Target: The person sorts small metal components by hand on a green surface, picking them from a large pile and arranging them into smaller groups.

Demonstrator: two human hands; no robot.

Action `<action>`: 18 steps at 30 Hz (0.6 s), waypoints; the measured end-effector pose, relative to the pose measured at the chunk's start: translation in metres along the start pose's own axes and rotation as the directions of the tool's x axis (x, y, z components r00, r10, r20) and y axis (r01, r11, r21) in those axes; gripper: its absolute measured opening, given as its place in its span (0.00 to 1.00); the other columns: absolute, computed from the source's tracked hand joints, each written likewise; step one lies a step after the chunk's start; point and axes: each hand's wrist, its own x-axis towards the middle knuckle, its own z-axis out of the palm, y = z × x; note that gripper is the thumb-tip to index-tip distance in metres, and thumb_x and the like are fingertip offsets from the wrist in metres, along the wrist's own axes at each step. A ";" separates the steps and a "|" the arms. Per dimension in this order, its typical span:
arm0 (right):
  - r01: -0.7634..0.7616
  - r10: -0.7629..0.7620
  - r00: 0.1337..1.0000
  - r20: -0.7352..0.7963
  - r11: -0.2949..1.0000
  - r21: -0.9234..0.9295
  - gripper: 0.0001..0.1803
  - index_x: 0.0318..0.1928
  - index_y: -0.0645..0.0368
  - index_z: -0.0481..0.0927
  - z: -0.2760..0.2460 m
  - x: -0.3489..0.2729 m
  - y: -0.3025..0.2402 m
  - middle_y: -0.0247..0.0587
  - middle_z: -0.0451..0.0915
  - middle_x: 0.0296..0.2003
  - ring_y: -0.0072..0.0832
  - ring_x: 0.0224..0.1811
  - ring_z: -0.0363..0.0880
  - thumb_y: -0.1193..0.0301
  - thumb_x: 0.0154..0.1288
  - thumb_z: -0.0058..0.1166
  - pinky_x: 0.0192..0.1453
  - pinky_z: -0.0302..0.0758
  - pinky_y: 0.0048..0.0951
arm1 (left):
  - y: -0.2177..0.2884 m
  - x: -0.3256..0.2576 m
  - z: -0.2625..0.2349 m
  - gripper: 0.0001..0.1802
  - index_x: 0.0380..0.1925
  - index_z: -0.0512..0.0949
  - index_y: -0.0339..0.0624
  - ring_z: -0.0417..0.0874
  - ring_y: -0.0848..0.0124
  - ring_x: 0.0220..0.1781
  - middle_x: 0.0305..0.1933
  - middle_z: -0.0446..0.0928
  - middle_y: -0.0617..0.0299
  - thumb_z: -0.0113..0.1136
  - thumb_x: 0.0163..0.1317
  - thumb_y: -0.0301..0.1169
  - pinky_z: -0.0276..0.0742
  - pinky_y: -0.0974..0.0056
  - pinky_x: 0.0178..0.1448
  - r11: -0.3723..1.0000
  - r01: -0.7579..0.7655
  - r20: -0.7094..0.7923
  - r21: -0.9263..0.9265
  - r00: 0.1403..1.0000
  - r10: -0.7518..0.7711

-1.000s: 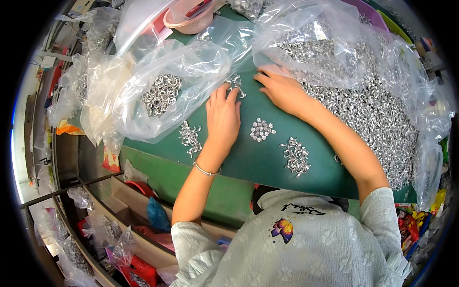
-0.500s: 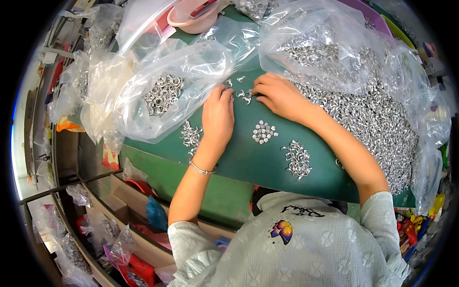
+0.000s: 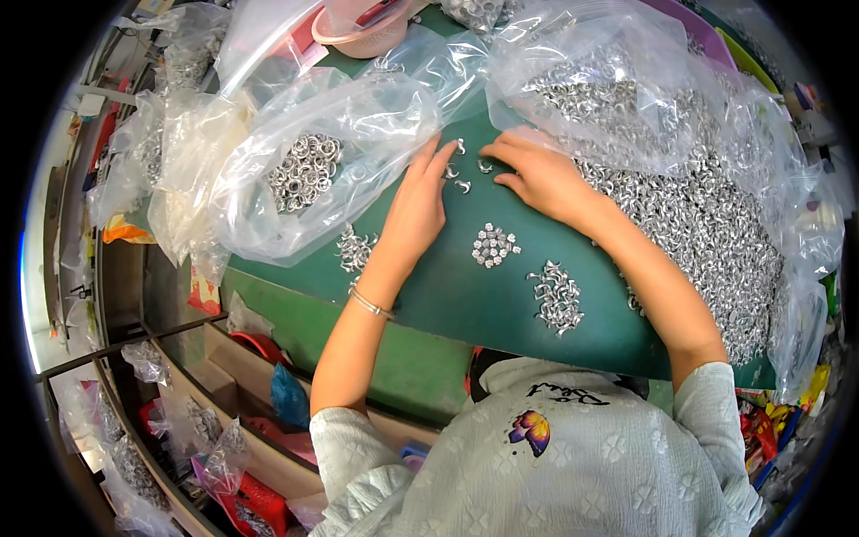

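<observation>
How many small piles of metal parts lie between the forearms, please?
2: a cluster centrally and a curved-part pile to its lower right; more may hide beneath the right forearm.

We count one left hand (image 3: 414, 204) and one right hand (image 3: 548, 182); at least four loose metal pieces (image 3: 463, 186) between them; three small piles (image 3: 495, 245); one bangle (image 3: 371, 307); one round pink basket (image 3: 362, 44).

A pale short-sleeved top (image 3: 582, 474) with a butterfly print (image 3: 530, 432) accompanies a silver bangle (image 3: 369, 305).
</observation>
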 end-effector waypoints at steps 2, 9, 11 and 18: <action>0.033 -0.033 0.999 0.008 0.999 0.026 0.13 0.44 0.59 0.77 0.012 0.006 0.002 0.41 0.76 0.39 0.43 0.46 0.74 0.75 0.57 0.60 0.51 0.72 0.41 | 0.000 0.004 0.001 0.27 0.59 0.72 0.41 0.67 0.50 0.69 0.69 0.65 0.47 0.50 0.59 0.13 0.66 0.56 0.69 0.999 -0.011 -0.038 -0.041 0.999 0.010; -0.116 0.073 0.977 0.198 0.969 0.219 0.09 0.39 0.60 0.77 -0.006 0.001 0.000 0.42 0.76 0.35 0.42 0.40 0.75 0.76 0.57 0.60 0.45 0.72 0.39 | 0.019 -0.026 -0.005 0.22 0.51 0.77 0.38 0.75 0.52 0.58 0.57 0.74 0.51 0.63 0.54 0.18 0.72 0.58 0.60 1.000 0.012 -0.118 -0.008 0.993 -0.013; 0.025 -0.031 0.997 0.074 0.996 0.082 0.09 0.39 0.60 0.77 0.003 0.001 0.004 0.41 0.76 0.35 0.42 0.39 0.75 0.76 0.58 0.60 0.44 0.73 0.39 | 0.025 -0.029 0.000 0.23 0.50 0.77 0.38 0.75 0.55 0.50 0.49 0.74 0.53 0.69 0.51 0.22 0.72 0.58 0.55 0.998 -0.001 -0.114 0.069 0.993 0.009; -0.026 0.025 1.000 0.008 0.990 0.142 0.11 0.39 0.57 0.79 -0.003 0.000 -0.003 0.41 0.77 0.37 0.41 0.48 0.74 0.71 0.55 0.63 0.54 0.69 0.41 | 0.020 -0.015 0.003 0.21 0.48 0.78 0.38 0.74 0.54 0.48 0.46 0.73 0.53 0.67 0.52 0.22 0.70 0.56 0.55 0.980 0.007 -0.128 0.201 0.992 0.019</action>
